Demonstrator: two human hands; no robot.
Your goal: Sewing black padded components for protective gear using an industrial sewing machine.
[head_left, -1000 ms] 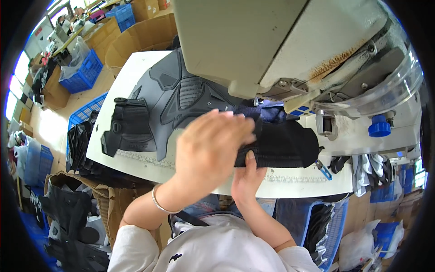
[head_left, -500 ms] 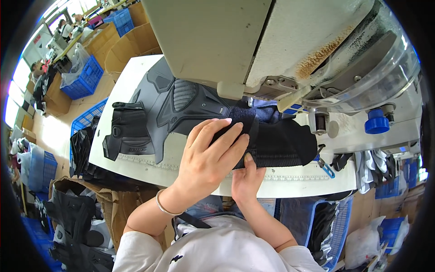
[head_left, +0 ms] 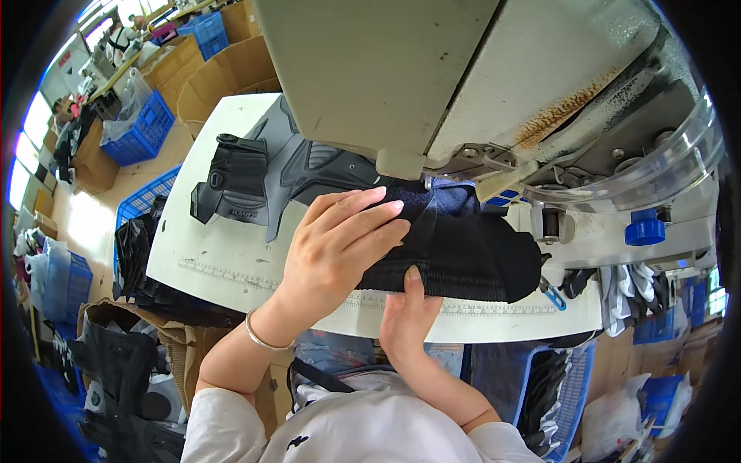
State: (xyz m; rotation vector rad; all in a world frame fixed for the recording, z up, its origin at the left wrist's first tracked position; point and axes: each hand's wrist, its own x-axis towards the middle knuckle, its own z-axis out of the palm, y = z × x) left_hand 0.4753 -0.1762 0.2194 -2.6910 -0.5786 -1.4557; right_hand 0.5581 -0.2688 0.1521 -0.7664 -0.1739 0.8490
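Note:
On the white sewing-machine table (head_left: 224,247) lies a protective guard (head_left: 316,166) with grey and black moulded plates. Black fabric (head_left: 471,255) with a ribbed near edge extends from it to the right. My left hand (head_left: 328,243) lies over the join of plates and fabric, fingers stretched out and pressing down; its thumb is hidden. At the fabric's near edge my right hand (head_left: 409,316) pinches it, thumb on top and the other fingers out of sight underneath. Dark blue fuzzy cloth (head_left: 455,199) shows beyond the black fabric, beneath the machine head (head_left: 378,77), which hides the stitching spot.
Blue-handled snips (head_left: 553,295) lie at the fabric's right end. A blue knob (head_left: 644,228) sticks out of the machine at right. Below the table stand a blue crate (head_left: 583,386) of black pieces and a cardboard box (head_left: 185,347). People work at the far left.
The guard's plates have swung away from me at the left, and the fabric's ribbed edge has come nearer. Both hands have shifted slightly left, keeping their places on the piece.

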